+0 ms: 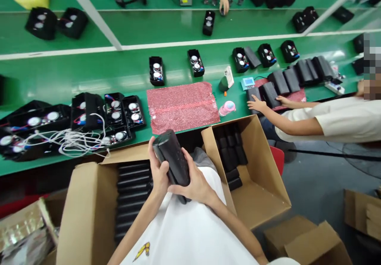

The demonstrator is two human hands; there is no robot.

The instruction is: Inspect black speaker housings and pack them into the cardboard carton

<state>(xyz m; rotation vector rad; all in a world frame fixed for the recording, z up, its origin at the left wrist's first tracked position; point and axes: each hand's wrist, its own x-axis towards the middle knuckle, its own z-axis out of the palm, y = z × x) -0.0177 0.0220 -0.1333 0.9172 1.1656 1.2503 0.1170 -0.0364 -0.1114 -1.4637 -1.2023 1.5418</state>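
My left hand (160, 174) and my right hand (197, 180) both grip a black speaker casing (176, 155) in front of my chest. The casing is long, smooth and tilted, with a seam along its left side; it may be two shells together, I cannot tell. My left fingers wrap its left side, and my right thumb and fingers clasp its right and lower part. Just beyond it on the bench lies a pink bubble-wrap sheet (183, 106). To the left stands a cardboard box (85, 205) with black casings (133, 193) in rows.
At right, another box (258, 177) holds black pieces (230, 149). Open speaker housings (156, 71) stand on the green bench (119, 74). White cables (74, 140) lie tangled left. A pink bottle (228, 108) stands near the edge. A co-worker's hands (257, 104) touch casings at right.
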